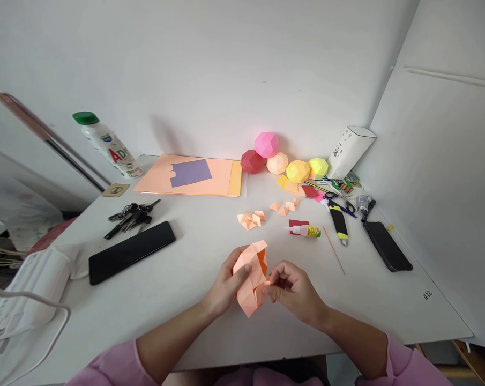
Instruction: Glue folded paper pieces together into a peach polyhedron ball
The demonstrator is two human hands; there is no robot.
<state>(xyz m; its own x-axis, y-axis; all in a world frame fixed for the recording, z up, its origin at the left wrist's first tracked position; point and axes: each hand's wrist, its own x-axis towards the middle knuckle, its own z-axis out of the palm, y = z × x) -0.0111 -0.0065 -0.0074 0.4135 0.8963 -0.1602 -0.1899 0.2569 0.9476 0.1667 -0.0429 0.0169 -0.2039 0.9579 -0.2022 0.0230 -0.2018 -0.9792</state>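
A partly open, faceted shape of peach paper point(249, 303) is held over the table near its front edge. My left hand point(226, 281) grips its left side, the thumb pressed on the front facets. At its right edge my right hand point(292, 289) pinches a small peach flap between thumb and fingers. Folded peach pieces point(249, 220) lie beyond the shape, with several smaller ones point(283, 208) to their right. A small glue bottle point(310, 231) rests on a red paper piece point(297, 223).
Paper balls point(266, 145) and peach sheets point(194, 187) are at the back. A utility knife point(338, 222), scissors point(350, 206) and black case point(387, 246) lie right. Keys point(133, 217), a phone point(132, 252), a bottle point(109, 147) and a white power strip point(37, 284) stand or lie left.
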